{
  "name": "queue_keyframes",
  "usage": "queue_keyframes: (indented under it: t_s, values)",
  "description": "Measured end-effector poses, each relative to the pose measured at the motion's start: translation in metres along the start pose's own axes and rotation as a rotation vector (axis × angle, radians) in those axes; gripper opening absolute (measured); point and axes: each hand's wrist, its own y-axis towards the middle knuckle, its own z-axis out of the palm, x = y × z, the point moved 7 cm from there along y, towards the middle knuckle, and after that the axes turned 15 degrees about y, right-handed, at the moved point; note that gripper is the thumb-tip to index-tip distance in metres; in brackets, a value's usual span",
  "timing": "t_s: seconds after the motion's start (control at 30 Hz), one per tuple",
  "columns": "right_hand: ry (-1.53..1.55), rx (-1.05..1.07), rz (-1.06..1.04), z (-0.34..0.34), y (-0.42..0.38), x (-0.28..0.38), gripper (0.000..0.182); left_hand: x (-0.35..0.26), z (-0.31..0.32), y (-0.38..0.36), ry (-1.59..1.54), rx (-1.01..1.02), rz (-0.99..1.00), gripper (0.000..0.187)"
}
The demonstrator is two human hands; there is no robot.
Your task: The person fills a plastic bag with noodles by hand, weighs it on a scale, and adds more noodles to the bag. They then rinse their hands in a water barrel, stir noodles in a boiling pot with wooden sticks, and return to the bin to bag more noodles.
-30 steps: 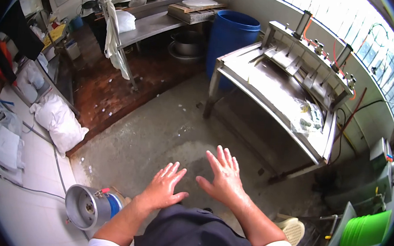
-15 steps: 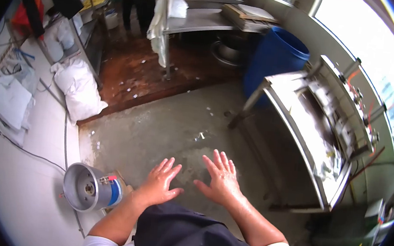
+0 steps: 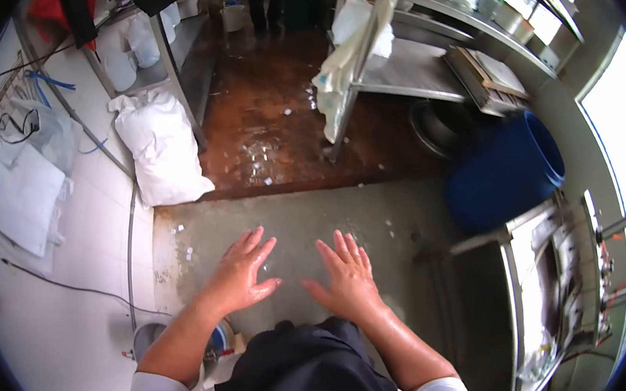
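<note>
Fingers (image 3: 257,234) on both hands are spread and released, gripping nothing, with the thumbs turned inward. Farthest left, a white cloth (image 3: 21,198) hangs by the pale wall. Next comes a white sack (image 3: 164,156), lying well beyond the left hand. It looks soft and full, likely heavy and apt to sag; its gathered top or a bottom corner would give the best purchase. Below, a metal cylinder (image 3: 148,337) stands beside the left forearm, just behind it as seen from above. I'd judge it stiff and fairly weighty, so both palms on its sides would suit it better than one hand on the rim. The forearm covers most of it (the blue band showing past the arm may be part of the same thing, but I can't be sure).

The left hand (image 3: 242,279) touches nothing, hovering over the floor. Between the forearms lies a black apron (image 3: 305,373), light, limp cloth, easiest to pinch at an edge; its lower part is out of sight. The right hand (image 3: 350,281) is likewise free, its skin shiny (wet, perhaps, which would make smooth metal slippery). Farther right, a blue barrel (image 3: 497,174) leans in the view near a metal table (image 3: 528,311), whose far end is blurred and hard to make out.
</note>
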Motion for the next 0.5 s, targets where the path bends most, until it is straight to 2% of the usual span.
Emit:
queue_keyframes:
  t_s: [0.17,0.23,0.27,0.33,0.37,0.43,0.5]
  values:
    - [0.117,0.147,0.13,0.017,0.118,-0.076,0.082,0.057,-0.002,0.105,-0.001,-0.002,0.026,0.075]
    - [0.155,0.152,0.085,0.02,0.175,-0.097,0.08,0.087,0.001,0.144,0.032,0.001,0.023,0.076]
    - [0.259,0.225,0.052,0.022,0.21,-0.103,0.079,0.106,0.001,0.164,0.043,0.031,0.003,0.076]
    - [0.368,0.4,0.04,0.021,0.284,-0.105,0.075,0.147,-0.006,0.199,0.068,0.014,-0.039,0.074]
    - [0.38,0.403,0.027,0.021,0.324,-0.105,0.075,0.164,-0.018,0.215,0.082,0.017,-0.048,0.074]
    - [0.334,0.404,-0.205,0.021,0.402,-0.088,0.073,0.2,-0.045,0.239,0.015,0.011,-0.208,0.073]
    - [0.343,0.514,-0.194,0.009,0.476,-0.056,0.071,0.233,-0.07,0.261,-0.046,-0.013,-0.27,0.072]
